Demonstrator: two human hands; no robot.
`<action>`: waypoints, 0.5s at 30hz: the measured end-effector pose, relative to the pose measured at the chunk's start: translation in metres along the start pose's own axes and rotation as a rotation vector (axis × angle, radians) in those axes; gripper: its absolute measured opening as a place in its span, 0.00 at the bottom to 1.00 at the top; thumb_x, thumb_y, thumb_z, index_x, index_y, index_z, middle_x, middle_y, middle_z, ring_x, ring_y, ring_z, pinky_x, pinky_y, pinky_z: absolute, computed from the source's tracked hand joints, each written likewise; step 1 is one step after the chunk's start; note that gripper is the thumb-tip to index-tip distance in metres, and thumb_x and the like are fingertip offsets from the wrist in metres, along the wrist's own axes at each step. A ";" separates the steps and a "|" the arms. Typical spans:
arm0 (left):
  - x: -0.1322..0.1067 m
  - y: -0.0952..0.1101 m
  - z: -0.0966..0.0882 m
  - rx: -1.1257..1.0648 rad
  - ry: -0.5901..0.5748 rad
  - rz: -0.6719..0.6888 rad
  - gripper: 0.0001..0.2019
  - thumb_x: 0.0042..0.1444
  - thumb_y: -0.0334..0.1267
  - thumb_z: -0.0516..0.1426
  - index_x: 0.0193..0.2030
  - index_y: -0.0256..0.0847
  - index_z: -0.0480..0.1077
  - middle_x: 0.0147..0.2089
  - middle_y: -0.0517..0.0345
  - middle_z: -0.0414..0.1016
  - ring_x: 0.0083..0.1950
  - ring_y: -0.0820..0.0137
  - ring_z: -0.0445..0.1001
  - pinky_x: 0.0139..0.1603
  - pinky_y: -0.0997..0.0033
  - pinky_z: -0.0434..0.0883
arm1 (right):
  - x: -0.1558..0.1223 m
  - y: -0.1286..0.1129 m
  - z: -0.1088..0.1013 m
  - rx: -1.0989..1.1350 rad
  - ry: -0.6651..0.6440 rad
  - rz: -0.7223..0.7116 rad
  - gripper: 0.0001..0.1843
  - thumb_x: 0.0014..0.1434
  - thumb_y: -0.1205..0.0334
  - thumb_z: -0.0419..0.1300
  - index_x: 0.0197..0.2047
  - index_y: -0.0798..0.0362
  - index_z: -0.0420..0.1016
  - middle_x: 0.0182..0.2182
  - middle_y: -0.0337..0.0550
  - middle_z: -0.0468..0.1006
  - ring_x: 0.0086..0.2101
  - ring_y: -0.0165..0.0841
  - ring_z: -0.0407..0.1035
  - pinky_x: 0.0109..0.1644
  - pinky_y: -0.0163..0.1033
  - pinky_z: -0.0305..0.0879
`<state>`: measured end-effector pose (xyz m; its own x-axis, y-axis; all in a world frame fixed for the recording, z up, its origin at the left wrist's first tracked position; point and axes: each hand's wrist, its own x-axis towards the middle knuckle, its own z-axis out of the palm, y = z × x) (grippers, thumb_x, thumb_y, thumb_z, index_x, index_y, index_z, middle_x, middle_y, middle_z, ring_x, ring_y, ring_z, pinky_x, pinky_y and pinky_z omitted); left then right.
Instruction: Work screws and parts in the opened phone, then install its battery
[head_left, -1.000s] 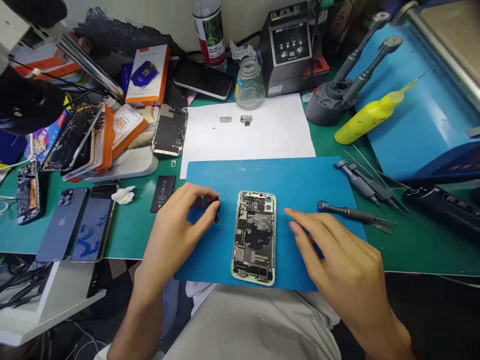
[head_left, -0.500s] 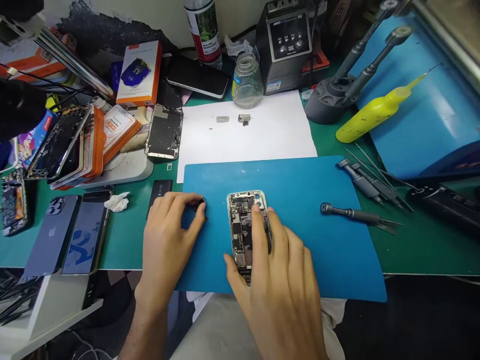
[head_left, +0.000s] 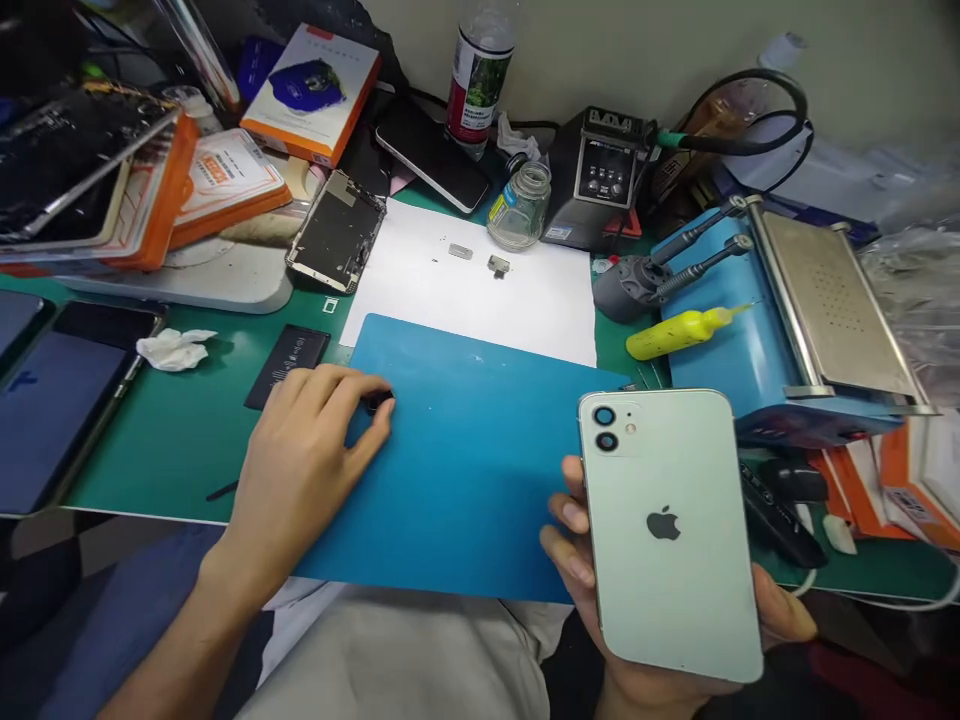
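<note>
Pinched between the thumb and index finger of my left hand [head_left: 304, 460] is a small black part [head_left: 378, 400], mostly covered by the fingers. That hand rests at the left edge of the blue mat [head_left: 457, 480]. My right hand [head_left: 637, 685] grips a pale green phone [head_left: 671, 590] by its sides, above the mat's right side. The phone stands tilted up with its back, two camera lenses and apple logo facing me; its inner side is hidden. A black phone battery [head_left: 289, 365] lies just beyond my left hand.
White paper [head_left: 420, 290] behind the mat bears small metal pieces [head_left: 498, 265]. A phone screen [head_left: 337, 235] and glass jar [head_left: 520, 207] stand near it. Rightward are a yellow bottle [head_left: 675, 334], a grey holder [head_left: 630, 288] and a blue machine [head_left: 720, 370]. Crumpled tissue [head_left: 174, 350] lies left.
My right hand has lifted the phone off the mat and turned it over, from open insides to back cover. My left hand keeps its pinch. The view has swung rightward.
</note>
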<state>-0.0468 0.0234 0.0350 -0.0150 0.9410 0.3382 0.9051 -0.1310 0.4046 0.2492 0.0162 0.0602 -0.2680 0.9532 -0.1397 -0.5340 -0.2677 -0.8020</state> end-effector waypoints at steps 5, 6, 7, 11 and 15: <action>0.000 -0.001 0.000 -0.020 -0.007 -0.004 0.08 0.79 0.38 0.59 0.56 0.39 0.78 0.53 0.43 0.81 0.52 0.48 0.76 0.55 0.47 0.73 | 0.001 0.008 -0.001 -0.077 -0.027 0.010 0.52 0.66 0.24 0.53 0.86 0.34 0.48 0.63 0.60 0.79 0.38 0.41 0.70 0.26 0.36 0.48; 0.000 0.000 0.001 -0.028 -0.009 -0.013 0.08 0.79 0.38 0.59 0.56 0.38 0.78 0.52 0.43 0.81 0.52 0.48 0.76 0.55 0.47 0.72 | 0.000 0.006 -0.003 -0.127 -0.030 0.008 0.53 0.66 0.22 0.51 0.86 0.35 0.47 0.63 0.61 0.79 0.37 0.42 0.71 0.25 0.37 0.49; 0.001 0.000 0.001 -0.041 -0.010 -0.025 0.09 0.78 0.38 0.59 0.55 0.38 0.79 0.52 0.43 0.81 0.52 0.48 0.76 0.55 0.46 0.72 | 0.000 0.003 -0.005 -0.183 -0.040 -0.006 0.53 0.68 0.21 0.48 0.87 0.37 0.46 0.62 0.62 0.79 0.37 0.42 0.72 0.24 0.37 0.51; 0.001 0.001 0.002 -0.158 0.003 -0.104 0.08 0.77 0.39 0.61 0.54 0.40 0.81 0.52 0.45 0.82 0.54 0.49 0.76 0.58 0.47 0.69 | -0.004 -0.009 -0.003 -0.692 -0.128 -0.195 0.43 0.79 0.34 0.34 0.85 0.47 0.54 0.66 0.65 0.77 0.46 0.46 0.82 0.31 0.44 0.76; 0.000 0.002 -0.006 -0.397 0.043 -0.214 0.04 0.73 0.38 0.65 0.51 0.47 0.82 0.50 0.54 0.83 0.54 0.56 0.76 0.61 0.54 0.68 | -0.006 0.006 0.017 -1.302 0.087 -0.388 0.38 0.81 0.48 0.55 0.86 0.51 0.56 0.71 0.61 0.74 0.61 0.49 0.79 0.51 0.46 0.85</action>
<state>-0.0476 0.0216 0.0413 -0.2091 0.9472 0.2431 0.6464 -0.0526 0.7612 0.2341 0.0066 0.0662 -0.1984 0.9549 0.2208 0.5873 0.2962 -0.7532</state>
